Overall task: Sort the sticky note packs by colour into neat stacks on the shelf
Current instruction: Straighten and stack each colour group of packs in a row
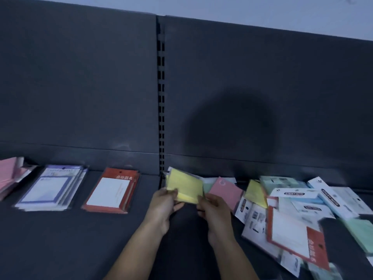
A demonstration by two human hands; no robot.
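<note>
Clamped on a bundle of yellow sticky note packs (186,185) from both sides: left hand (164,206) with thumb curled over the lower left corner, right hand (214,211) pinching the lower right edge. Held tilted over the dark shelf (80,239), close to the slotted upright (160,98) in the back panel. Just right of the grip, a pink pack (225,191), then another yellow pack (256,194), both at the near edge of a loose heap (323,203) of blue, green and white-labelled packs, with a red-bordered pack (292,239) askew among them. Left of the grip, well apart, three stacks in a row: red stack (112,191) nearest, purple stack (51,190) beyond, pink stack (8,175) farthest, cut by the frame edge. Blurred detail across much of the heap.
</note>
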